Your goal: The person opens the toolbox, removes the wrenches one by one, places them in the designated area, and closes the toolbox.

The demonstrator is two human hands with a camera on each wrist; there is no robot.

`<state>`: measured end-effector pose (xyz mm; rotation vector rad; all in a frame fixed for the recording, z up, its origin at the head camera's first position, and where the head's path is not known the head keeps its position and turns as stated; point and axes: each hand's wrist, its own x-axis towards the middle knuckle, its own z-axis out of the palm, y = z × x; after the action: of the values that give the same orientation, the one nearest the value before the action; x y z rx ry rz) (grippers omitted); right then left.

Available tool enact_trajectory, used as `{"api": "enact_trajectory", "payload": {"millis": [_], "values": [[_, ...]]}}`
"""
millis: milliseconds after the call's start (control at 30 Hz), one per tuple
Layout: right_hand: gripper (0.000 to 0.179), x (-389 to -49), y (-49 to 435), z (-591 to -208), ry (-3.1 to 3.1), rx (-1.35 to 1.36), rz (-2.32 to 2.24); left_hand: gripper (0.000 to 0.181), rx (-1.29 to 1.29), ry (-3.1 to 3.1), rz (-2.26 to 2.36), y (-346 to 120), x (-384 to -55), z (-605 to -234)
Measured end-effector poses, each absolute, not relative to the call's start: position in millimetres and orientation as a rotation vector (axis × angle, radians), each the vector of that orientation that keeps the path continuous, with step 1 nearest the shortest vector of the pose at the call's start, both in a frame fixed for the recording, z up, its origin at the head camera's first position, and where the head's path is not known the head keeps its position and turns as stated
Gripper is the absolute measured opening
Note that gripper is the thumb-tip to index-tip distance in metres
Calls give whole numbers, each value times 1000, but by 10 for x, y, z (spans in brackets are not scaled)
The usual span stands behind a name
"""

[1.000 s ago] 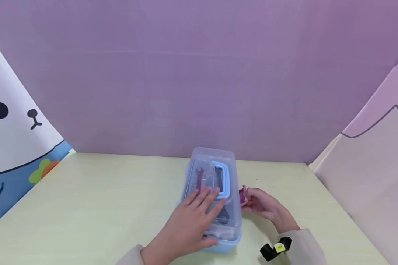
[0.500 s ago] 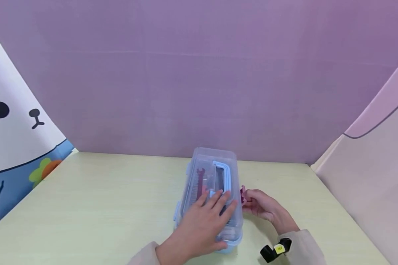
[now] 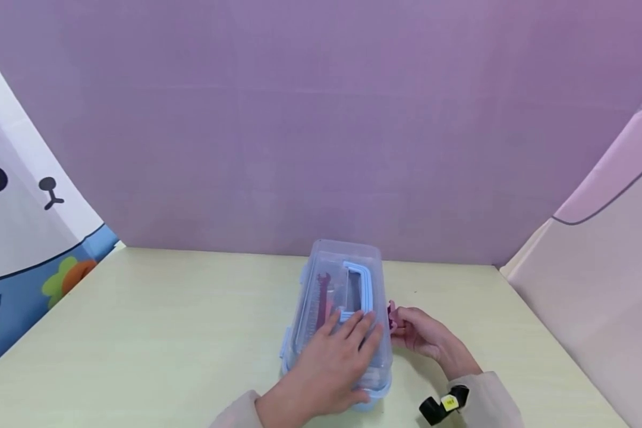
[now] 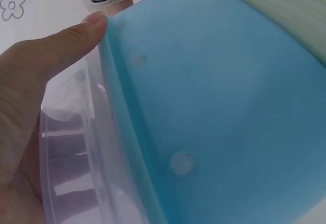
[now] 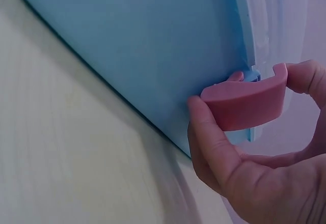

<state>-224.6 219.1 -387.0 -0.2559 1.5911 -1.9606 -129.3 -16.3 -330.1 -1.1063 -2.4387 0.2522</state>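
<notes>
A storage box (image 3: pixel 342 252) with a see-through lid and a blue base (image 4: pixel 229 91) stands lengthwise on the table. My left hand (image 3: pixel 336 365) lies over the near half of its lid, fingers spread just short of the blue handle (image 3: pixel 368 291). In the left wrist view the thumb (image 4: pixel 76 38) rests at the base's upper edge. At the box's right side, my right hand (image 3: pixel 425 337) pinches a pink latch (image 5: pixel 247 104) between thumb and fingers; it stands out from the box wall. A dark red wrench (image 3: pixel 323 297) shows through the lid.
Beyond the pale table (image 3: pixel 192 309) rises a purple backdrop (image 3: pixel 321 131). Side panels flank the table, the left one (image 3: pixel 27 226) bearing a printed cartoon animal. A blue latch (image 3: pixel 285 343) sits on the box's left side. A black wrist camera (image 3: pixel 443 405) hangs by the right sleeve.
My left hand has shifted right across the lid, and the box has moved slightly right. My right hand keeps its pinch on the pink latch, which now looks narrower from above.
</notes>
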Motion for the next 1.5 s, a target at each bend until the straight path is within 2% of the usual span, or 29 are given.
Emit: {"api": "enact_trajectory", "payload": {"millis": [400, 733, 1267, 1500], "values": [[27, -2259, 2242, -3866, 1606, -272, -1943, 93, -1081, -2382, 178, -174, -1355, -3275], [28, -2249, 2281, -3865, 1596, -275, -1955, 94, -1082, -2364, 38, -272, -1376, -3105], [29, -2271, 2268, -3863, 1570, -280, -1961, 77, -1091, -2199, -11, -449, -1421, -3050], [29, -2269, 2264, -3842, 1597, -274, -1973, 78, -1063, -2101, -86, -512, -1476, -3055]]}}
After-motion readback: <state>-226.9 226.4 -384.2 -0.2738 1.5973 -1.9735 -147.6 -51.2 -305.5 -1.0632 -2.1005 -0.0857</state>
